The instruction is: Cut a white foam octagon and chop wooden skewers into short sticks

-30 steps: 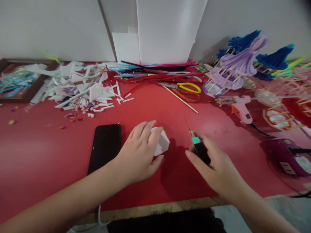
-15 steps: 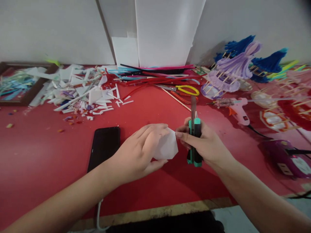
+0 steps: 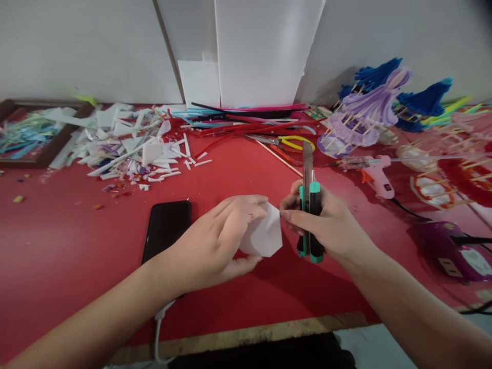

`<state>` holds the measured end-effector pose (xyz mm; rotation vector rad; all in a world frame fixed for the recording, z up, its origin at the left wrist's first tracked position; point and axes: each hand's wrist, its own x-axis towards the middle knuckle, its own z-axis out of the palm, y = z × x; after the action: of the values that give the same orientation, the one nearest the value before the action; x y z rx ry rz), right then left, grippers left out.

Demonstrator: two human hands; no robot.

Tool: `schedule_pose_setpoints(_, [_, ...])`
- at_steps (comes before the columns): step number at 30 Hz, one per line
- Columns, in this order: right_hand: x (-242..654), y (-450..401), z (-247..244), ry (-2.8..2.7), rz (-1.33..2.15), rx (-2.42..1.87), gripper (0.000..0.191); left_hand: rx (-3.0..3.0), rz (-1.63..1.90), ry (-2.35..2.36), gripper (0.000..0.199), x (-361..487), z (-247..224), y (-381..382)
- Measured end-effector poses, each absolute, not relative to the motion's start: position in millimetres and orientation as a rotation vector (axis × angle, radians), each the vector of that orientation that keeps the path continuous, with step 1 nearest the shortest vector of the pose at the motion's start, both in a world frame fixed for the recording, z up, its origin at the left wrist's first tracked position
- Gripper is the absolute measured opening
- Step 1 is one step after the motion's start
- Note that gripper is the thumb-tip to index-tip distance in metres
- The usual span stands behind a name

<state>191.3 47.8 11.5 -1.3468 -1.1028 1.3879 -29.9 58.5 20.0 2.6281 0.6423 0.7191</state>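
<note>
A: Hands?
B: Your left hand point(image 3: 215, 238) pinches the white piece point(image 3: 269, 238) over the red table point(image 3: 238, 307), fingers together; your right hand point(image 3: 332, 223) wraps a green-and-black cutter point(image 3: 315, 205), thumb at the piece's edge.
A: Progress?
B: Angled sides look cut; can't tell what's left. White scraps point(image 3: 152, 152) lie beyond.

Red worktop point(image 3: 238, 179). Left hand point(image 3: 219, 241) grips white angular piece point(image 3: 265, 233); right hand point(image 3: 326, 220) holds green-and-black cutter point(image 3: 314, 220), blade up. Black phone point(image 3: 167, 225) near left forearm. Pink glue gun point(image 3: 380, 174) right of cutter. White scraps point(image 3: 154, 151) heaped far left.
</note>
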Motion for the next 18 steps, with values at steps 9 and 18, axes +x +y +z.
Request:
schedule_pose_setpoints(9, [165,90,33,-1.426,1.04,-1.483,0.026,2.519,0.483,0.957,0.072,-24,7,61])
schedule_pose_setpoints(18, [127,119,41,-1.549,1.212,-1.291,0.029,1.911,1.081,1.441,0.024,-31,27,92])
